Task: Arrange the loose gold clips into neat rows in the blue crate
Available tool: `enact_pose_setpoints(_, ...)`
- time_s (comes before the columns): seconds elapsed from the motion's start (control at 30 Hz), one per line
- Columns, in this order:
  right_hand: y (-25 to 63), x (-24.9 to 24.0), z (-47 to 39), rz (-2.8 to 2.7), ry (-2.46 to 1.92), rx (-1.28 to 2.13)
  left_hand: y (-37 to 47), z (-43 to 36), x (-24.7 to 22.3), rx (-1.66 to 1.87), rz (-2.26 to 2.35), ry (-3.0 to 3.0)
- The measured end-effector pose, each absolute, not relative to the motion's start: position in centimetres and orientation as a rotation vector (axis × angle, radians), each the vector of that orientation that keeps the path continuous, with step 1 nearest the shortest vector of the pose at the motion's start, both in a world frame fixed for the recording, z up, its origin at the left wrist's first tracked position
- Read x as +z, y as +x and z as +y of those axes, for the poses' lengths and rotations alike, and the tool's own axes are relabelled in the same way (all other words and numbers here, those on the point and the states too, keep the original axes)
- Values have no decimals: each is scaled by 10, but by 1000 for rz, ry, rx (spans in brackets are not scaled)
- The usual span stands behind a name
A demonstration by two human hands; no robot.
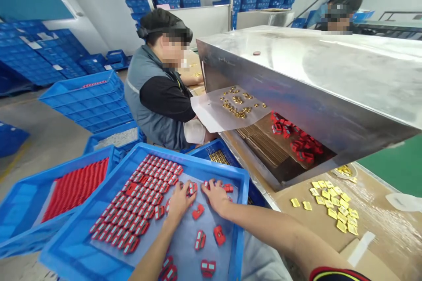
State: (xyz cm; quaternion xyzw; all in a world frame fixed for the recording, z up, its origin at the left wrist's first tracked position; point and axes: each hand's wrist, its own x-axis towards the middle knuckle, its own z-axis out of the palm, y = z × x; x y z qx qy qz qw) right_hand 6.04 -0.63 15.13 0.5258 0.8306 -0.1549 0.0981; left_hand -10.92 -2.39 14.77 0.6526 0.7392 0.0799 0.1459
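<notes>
My left hand (180,203) reaches into a blue plastic tray (66,228), its fingers closed around a small red block-like part (192,188) with a pale strip. Close by on the right, my right hand (216,197) has its fingertips closed on another red part (206,183), mostly covered by the fingers. To the left of my hands, tight slanted rows of the same red parts (138,199) fill the tray's liner. Loose ones lie scattered nearer me, including a notched red part (198,211) just below my hands and an upright red part (200,240).
Left of the tray stands a blue crate (20,193) with red rows. A co-worker (158,92) sits beyond it. On the right, a metal hood (296,79) overhangs a heap of red parts (305,142); yellow pieces (343,210) lie on the cardboard-covered table (306,237).
</notes>
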Motion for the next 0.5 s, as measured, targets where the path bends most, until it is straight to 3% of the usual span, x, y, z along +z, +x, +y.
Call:
enact_pose_setpoints(0.27,61,136,-1,2463,1508,-570,-125,-17,171,1068,1979,1043)
enact_pose_setpoints(0.4,66,148,4,2470,1419,-594,-119,-22,211,1210,1719,518)
enact_pose_setpoints(0.5,70,155,7,2507,1406,-640,-100,-14,256,1204,1492,476)
